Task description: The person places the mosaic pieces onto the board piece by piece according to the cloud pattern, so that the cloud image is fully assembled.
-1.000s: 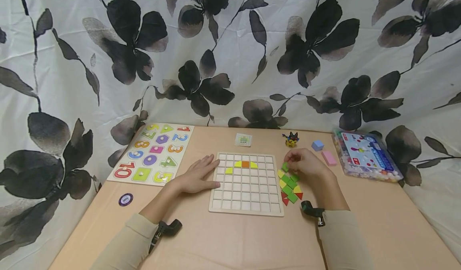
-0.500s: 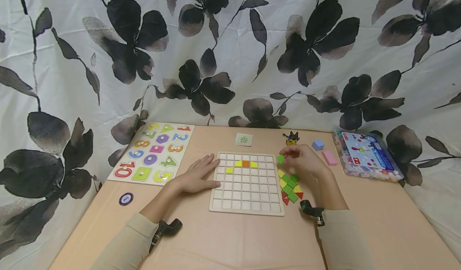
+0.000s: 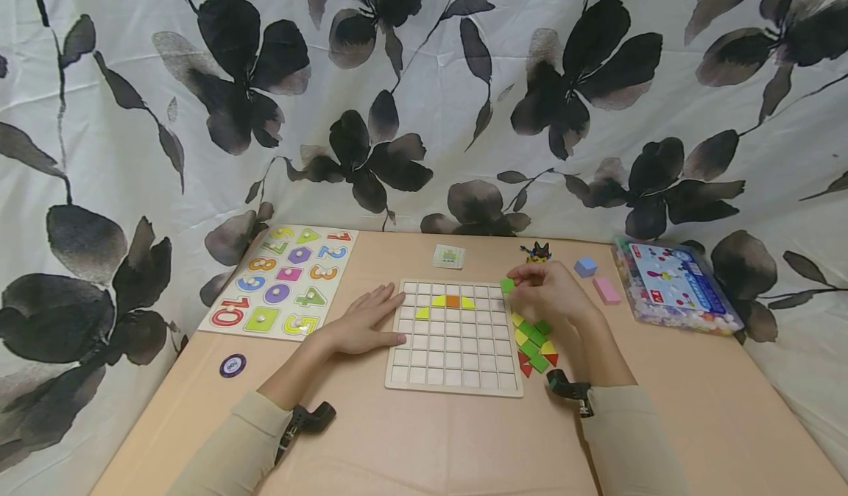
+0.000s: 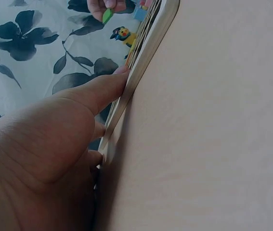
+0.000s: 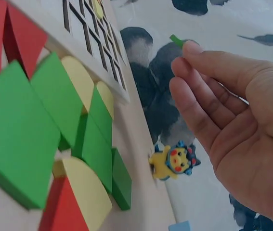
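Note:
A green square tile [image 3: 506,285] is pinched between the thumb and fingers of my right hand [image 3: 555,294], above the upper right corner of a wooden grid board [image 3: 453,356]. In the right wrist view, only a sliver of that green tile [image 5: 176,41] shows past the thumb. My left hand [image 3: 361,323] lies on the board's left edge with straight fingers; in the left wrist view, its thumb [image 4: 108,89] touches the rim. Yellow pieces [image 3: 422,313] and one orange square [image 3: 453,302] sit in upper cells. Beside the board's right edge lie several green tiles [image 3: 528,348], with yellow and red pieces.
A number puzzle board [image 3: 278,282] lies at left, near a dark round disc [image 3: 232,366]. A small picture card [image 3: 448,256] is behind the grid. Right of it stand a yellow figurine [image 3: 536,252], blue block [image 3: 585,266], pink block [image 3: 606,290] and clear plastic box [image 3: 676,286].
My right hand has lifted the green tile from the pile and carried it up and left to the board's upper right corner. My left hand has stayed in place.

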A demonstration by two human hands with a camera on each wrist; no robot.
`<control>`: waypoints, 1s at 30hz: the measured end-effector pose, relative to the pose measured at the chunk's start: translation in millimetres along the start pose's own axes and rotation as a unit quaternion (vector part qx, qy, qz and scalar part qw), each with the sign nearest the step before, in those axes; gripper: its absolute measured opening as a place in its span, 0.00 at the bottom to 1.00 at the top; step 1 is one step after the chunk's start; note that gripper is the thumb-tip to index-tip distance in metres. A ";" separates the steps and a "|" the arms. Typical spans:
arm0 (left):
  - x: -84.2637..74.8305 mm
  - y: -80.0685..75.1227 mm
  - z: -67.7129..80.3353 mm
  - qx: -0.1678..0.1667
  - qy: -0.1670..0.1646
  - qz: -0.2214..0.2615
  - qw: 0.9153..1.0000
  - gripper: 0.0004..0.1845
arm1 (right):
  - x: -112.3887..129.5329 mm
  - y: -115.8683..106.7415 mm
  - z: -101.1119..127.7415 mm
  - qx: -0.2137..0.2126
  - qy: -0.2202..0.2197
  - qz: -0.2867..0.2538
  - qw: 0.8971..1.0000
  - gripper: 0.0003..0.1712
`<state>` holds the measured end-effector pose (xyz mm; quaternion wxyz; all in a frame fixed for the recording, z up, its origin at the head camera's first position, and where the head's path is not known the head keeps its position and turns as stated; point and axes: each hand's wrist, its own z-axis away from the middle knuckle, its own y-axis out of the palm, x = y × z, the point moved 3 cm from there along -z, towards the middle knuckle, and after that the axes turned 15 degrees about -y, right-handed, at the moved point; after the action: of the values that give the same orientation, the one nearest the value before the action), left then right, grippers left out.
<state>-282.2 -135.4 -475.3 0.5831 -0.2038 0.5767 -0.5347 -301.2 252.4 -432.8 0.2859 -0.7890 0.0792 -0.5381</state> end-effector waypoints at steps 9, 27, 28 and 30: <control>0.8 0.5 -1.2 -0.005 0.006 -0.001 1.000 0.50 | 18.0 18.9 -7.6 -0.007 -0.009 -0.007 1.000 0.15; -0.6 -0.4 1.0 -0.008 0.014 0.005 1.000 0.50 | 33.3 68.1 -24.0 -0.002 -0.087 -0.030 0.996 0.14; -0.7 -0.4 1.1 -0.008 0.014 0.005 1.000 0.50 | 34.6 70.6 -24.3 -0.002 -0.087 -0.029 0.996 0.14; -0.3 0.1 1.0 -0.009 0.013 0.004 1.000 0.50 | 36.3 76.1 -25.2 -0.003 -0.089 -0.029 0.996 0.14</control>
<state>-281.3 -135.5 -475.0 0.5755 -0.1995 0.5898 -0.5303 -295.1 164.8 -438.0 0.2734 -0.8367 0.0322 -0.4734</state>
